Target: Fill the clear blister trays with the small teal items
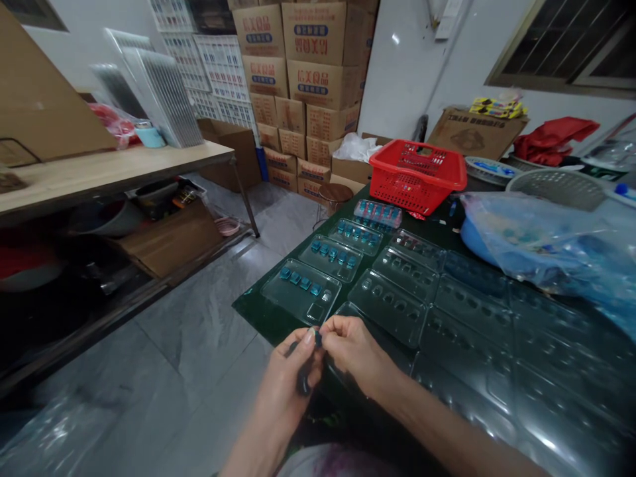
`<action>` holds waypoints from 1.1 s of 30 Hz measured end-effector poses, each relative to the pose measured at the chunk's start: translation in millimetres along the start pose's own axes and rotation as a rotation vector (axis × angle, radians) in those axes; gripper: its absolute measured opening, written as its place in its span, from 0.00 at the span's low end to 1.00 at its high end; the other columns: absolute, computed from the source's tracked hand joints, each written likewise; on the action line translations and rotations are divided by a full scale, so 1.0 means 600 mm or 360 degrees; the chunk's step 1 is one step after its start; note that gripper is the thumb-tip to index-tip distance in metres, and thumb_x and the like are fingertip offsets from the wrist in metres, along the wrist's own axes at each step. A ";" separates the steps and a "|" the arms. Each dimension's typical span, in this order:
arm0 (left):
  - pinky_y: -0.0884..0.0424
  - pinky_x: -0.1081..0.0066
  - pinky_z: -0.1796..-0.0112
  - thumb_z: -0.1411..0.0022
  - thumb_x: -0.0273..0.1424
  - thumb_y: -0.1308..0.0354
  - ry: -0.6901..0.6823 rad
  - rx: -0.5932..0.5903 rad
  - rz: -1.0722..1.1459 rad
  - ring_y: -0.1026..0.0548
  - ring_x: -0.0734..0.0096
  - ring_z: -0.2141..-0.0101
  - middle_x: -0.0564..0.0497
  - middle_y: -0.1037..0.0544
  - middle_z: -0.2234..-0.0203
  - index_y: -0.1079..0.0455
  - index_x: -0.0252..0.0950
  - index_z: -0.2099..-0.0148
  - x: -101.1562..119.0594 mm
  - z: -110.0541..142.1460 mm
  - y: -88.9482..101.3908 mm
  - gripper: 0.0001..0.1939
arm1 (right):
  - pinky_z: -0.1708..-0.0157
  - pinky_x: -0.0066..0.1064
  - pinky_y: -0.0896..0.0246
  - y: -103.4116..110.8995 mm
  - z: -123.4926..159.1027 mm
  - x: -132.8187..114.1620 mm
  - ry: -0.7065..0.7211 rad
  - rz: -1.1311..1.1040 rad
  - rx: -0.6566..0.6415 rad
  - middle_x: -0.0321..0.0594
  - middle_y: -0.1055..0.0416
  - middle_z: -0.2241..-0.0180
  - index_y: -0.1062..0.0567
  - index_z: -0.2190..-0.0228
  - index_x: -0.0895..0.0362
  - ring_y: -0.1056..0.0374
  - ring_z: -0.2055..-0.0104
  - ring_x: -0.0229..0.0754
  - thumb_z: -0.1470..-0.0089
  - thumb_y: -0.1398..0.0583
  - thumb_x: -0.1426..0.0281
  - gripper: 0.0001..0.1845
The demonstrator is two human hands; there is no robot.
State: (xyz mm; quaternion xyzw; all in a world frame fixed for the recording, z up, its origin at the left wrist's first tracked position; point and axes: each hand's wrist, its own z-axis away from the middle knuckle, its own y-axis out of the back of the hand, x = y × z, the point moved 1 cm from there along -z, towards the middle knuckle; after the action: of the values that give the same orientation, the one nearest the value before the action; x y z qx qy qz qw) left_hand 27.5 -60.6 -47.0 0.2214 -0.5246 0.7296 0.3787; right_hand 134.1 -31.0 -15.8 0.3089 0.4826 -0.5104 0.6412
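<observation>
A: Room left of the left hand (pixel 293 368)?
B: Open over the floor (pixel 199 358), as far as the table leg (pixel 246 192).
A: Ahead?
B: Flat trays (pixel 382 319), low; pass above. Red basket (pixel 402 187) blocks far end. Right: blue basin (pixel 474 237), plastic bag (pixel 521 215) obstruct.

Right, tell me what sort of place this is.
Probably a small packing workshop: clear plastic trays lie in rows on the green tabletop, some holding small blue pieces, and printed cartons are stacked high behind.
</observation>
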 end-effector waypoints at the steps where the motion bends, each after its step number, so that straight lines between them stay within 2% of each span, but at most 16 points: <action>1: 0.49 0.80 0.83 0.47 0.31 0.46 -0.0037 0.0009 -0.0031 0.42 0.83 0.84 0.55 0.35 0.83 0.34 0.33 0.71 -0.001 0.000 -0.001 0.06 | 0.88 0.19 0.57 -0.001 0.002 -0.002 -0.0020 -0.0012 -0.0018 0.27 0.41 0.89 0.35 0.82 0.60 0.50 0.88 0.26 0.59 0.49 0.75 0.05; 4: 0.49 0.79 0.83 0.47 0.32 0.46 -0.0134 0.0052 -0.0109 0.43 0.84 0.85 0.56 0.36 0.84 0.34 0.33 0.72 -0.004 -0.001 -0.005 0.07 | 0.88 0.19 0.58 -0.001 0.004 -0.005 -0.0075 -0.0026 -0.0032 0.28 0.42 0.90 0.37 0.84 0.60 0.50 0.89 0.26 0.60 0.50 0.75 0.06; 9: 0.46 0.78 0.82 0.51 0.31 0.42 -0.0243 0.0187 -0.0228 0.39 0.81 0.82 0.54 0.33 0.80 0.32 0.33 0.73 -0.006 0.001 -0.002 0.06 | 0.87 0.20 0.59 0.006 -0.003 0.008 -0.0066 -0.0117 0.0020 0.26 0.46 0.89 0.36 0.81 0.59 0.53 0.87 0.27 0.60 0.49 0.73 0.04; 12: 0.47 0.79 0.84 0.52 0.30 0.41 -0.0208 0.0182 -0.0238 0.40 0.82 0.84 0.55 0.34 0.82 0.31 0.33 0.70 -0.002 -0.001 -0.001 0.06 | 0.87 0.20 0.58 0.010 -0.005 0.014 -0.0083 -0.0031 0.0013 0.26 0.48 0.89 0.37 0.81 0.59 0.55 0.87 0.27 0.60 0.50 0.75 0.04; 14: 0.49 0.80 0.85 0.49 0.32 0.44 -0.0062 0.0084 -0.0121 0.42 0.83 0.85 0.55 0.36 0.84 0.32 0.33 0.69 0.001 -0.006 -0.003 0.07 | 0.85 0.21 0.54 0.014 -0.005 0.013 0.0033 0.0118 0.0019 0.27 0.45 0.88 0.36 0.82 0.59 0.51 0.86 0.28 0.58 0.50 0.75 0.05; 16: 0.50 0.81 0.85 0.46 0.33 0.47 0.0107 -0.0034 0.0050 0.42 0.83 0.84 0.54 0.36 0.84 0.33 0.32 0.69 0.004 -0.011 -0.004 0.08 | 0.80 0.22 0.48 0.021 -0.005 0.008 0.0315 0.0381 0.0131 0.31 0.39 0.83 0.34 0.79 0.59 0.44 0.82 0.30 0.55 0.49 0.73 0.06; 18: 0.50 0.81 0.85 0.45 0.33 0.48 0.0195 -0.0097 0.0174 0.42 0.83 0.83 0.54 0.36 0.82 0.33 0.32 0.68 0.006 -0.017 -0.003 0.08 | 0.75 0.24 0.45 0.028 -0.003 0.002 0.0590 0.0688 0.0268 0.35 0.35 0.75 0.30 0.71 0.58 0.40 0.76 0.32 0.53 0.47 0.72 0.07; 20: 0.50 0.82 0.85 0.45 0.32 0.48 0.0203 -0.0113 0.0214 0.41 0.83 0.82 0.53 0.36 0.81 0.33 0.32 0.67 0.007 -0.021 -0.002 0.08 | 0.73 0.24 0.45 0.032 -0.002 -0.002 0.0736 0.0933 0.0268 0.35 0.35 0.70 0.30 0.64 0.55 0.40 0.74 0.32 0.53 0.46 0.72 0.12; 23: 0.50 0.82 0.85 0.45 0.32 0.49 0.0191 -0.0124 0.0132 0.41 0.83 0.82 0.53 0.36 0.81 0.33 0.31 0.67 0.006 -0.025 -0.001 0.09 | 0.72 0.24 0.45 0.034 -0.003 -0.006 0.0823 0.1123 0.0139 0.34 0.35 0.72 0.28 0.66 0.53 0.40 0.72 0.33 0.54 0.45 0.75 0.11; 30: 0.52 0.80 0.85 0.44 0.34 0.50 0.0192 -0.0118 -0.0049 0.43 0.83 0.84 0.53 0.37 0.84 0.33 0.30 0.69 0.003 -0.030 0.000 0.11 | 0.73 0.23 0.46 0.035 -0.007 -0.012 0.0883 0.1192 -0.0035 0.32 0.36 0.73 0.29 0.68 0.53 0.40 0.73 0.32 0.56 0.45 0.79 0.13; 33: 0.52 0.80 0.85 0.44 0.35 0.51 0.0260 -0.0121 -0.0001 0.42 0.82 0.83 0.53 0.38 0.84 0.34 0.30 0.68 0.008 -0.030 0.001 0.12 | 0.75 0.23 0.46 0.048 -0.021 -0.015 0.0913 0.1209 -0.0018 0.32 0.37 0.75 0.30 0.70 0.55 0.41 0.75 0.32 0.55 0.45 0.78 0.09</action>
State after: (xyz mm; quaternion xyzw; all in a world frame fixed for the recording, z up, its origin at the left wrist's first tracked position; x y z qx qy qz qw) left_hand 25.6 -42.4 -50.3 0.1468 -0.5192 0.7248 0.4284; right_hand 157.8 -8.6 -14.6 0.5885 0.4957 -0.1313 0.6251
